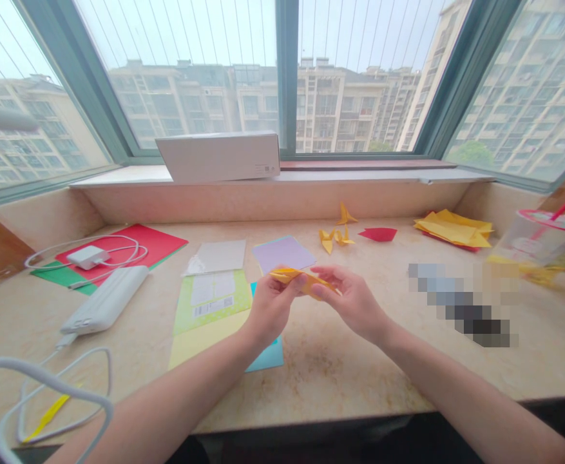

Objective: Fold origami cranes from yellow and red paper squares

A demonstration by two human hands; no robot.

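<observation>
Between my two hands, just above the counter, is a folded piece of orange-yellow origami paper (306, 283). My left hand (275, 299) pinches its left end between thumb and fingers. At the right end my right hand (347, 293) grips it, thumb on the near side. Parts of the paper are hidden behind the fingers. Beyond the hands lies a purple sheet of paper (285, 253). Several yellow folded paper figures (326, 241) stand farther back, beside a red folded paper piece (379, 234).
At the left are a white power bank (105, 299), a charger (87, 257) with cables, and red paper (137, 241). A green paper packet (214, 299) lies left of centre. Yellow sheets (453, 227) and a plastic cup (543, 238) stand right. A white box (219, 158) rests on the sill.
</observation>
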